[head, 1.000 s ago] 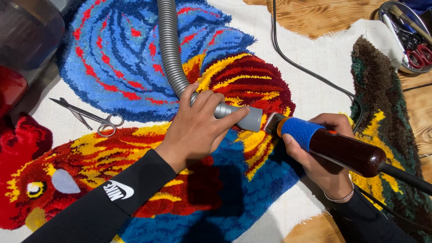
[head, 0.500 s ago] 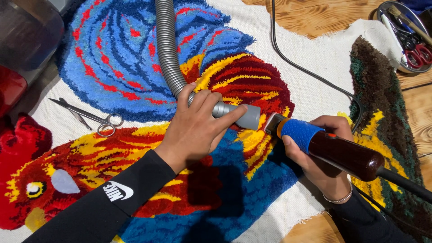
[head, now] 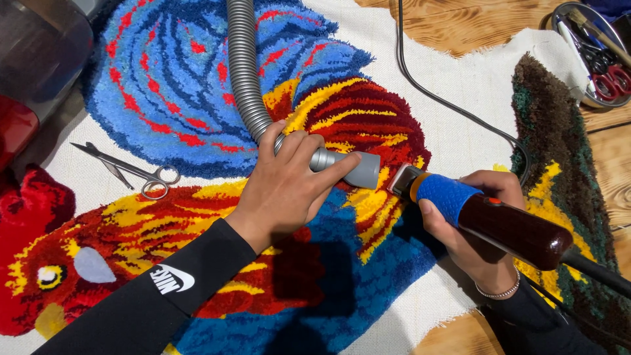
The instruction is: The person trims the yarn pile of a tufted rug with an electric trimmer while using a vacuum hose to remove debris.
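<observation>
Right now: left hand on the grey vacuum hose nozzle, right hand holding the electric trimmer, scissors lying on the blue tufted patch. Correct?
One thing is wrong. In the head view the scissors lie on the bare cream backing cloth, below the blue tufted patch, not on it. The rest holds: the left hand holds the grey vacuum hose nozzle, and the right hand holds the electric trimmer.

The vacuum hose [head: 243, 72] and the clipper's cord [head: 601, 271] run past the picture's edges.

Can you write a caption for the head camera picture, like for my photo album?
Left hand holds a grey vacuum hose beside the clipper in the right hand, over a colourful tufted rug.
</observation>
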